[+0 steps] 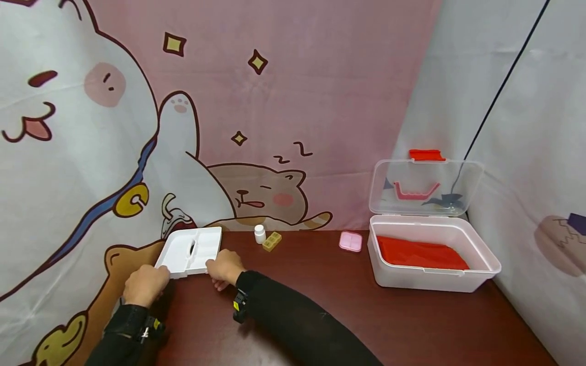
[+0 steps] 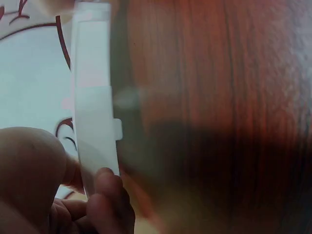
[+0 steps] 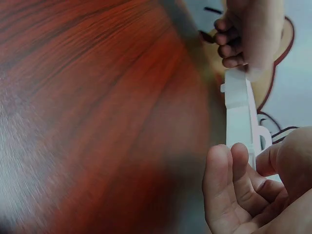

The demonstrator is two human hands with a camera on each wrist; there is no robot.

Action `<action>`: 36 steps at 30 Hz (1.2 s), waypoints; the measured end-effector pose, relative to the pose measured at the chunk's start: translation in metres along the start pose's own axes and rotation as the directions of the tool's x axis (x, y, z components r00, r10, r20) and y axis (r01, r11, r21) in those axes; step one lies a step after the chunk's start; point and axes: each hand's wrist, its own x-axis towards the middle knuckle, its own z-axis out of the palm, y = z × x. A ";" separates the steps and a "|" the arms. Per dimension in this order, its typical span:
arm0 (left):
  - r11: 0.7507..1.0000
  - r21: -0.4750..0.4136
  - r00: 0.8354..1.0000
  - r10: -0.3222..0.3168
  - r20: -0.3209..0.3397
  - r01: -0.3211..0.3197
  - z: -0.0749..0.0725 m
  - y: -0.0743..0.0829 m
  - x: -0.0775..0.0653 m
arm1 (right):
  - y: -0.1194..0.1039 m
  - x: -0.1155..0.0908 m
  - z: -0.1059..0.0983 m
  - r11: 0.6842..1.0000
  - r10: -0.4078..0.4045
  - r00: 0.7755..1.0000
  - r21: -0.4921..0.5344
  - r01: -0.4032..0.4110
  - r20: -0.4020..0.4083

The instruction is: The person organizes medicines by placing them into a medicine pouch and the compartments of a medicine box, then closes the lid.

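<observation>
Cartoon-printed cloth [image 1: 339, 101] is backing the surface [image 1: 320, 315]; in the head view, a white case [image 1: 177, 250] is bridging left grip [image 1: 145, 286] and right grip [image 1: 226, 267], far left. From the left wrist, that grip is pinching one end snugly; from the right, its partner is pinching the other, probably for balance.

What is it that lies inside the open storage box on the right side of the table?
Inside the storage box lies a red item, perhaps folded cloth. Anything beneath it is covered, and the near wall hides the floor closest to us.
</observation>
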 end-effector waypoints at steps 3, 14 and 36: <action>1.000 0.014 0.999 0.014 -0.044 -0.013 -0.004 0.008 -0.005 | -0.005 -0.004 -0.016 0.999 -0.053 0.999 -0.008 0.053 0.004; 0.969 0.012 0.964 0.246 -0.099 -0.246 -0.022 0.073 -0.052 | 0.001 -0.044 -0.120 0.955 -0.292 0.956 -0.065 0.289 -0.043; 0.892 -0.159 0.891 0.442 0.103 -0.424 0.080 0.186 -0.143 | 0.165 -0.122 -0.252 0.976 -0.140 0.989 -0.177 0.128 -0.055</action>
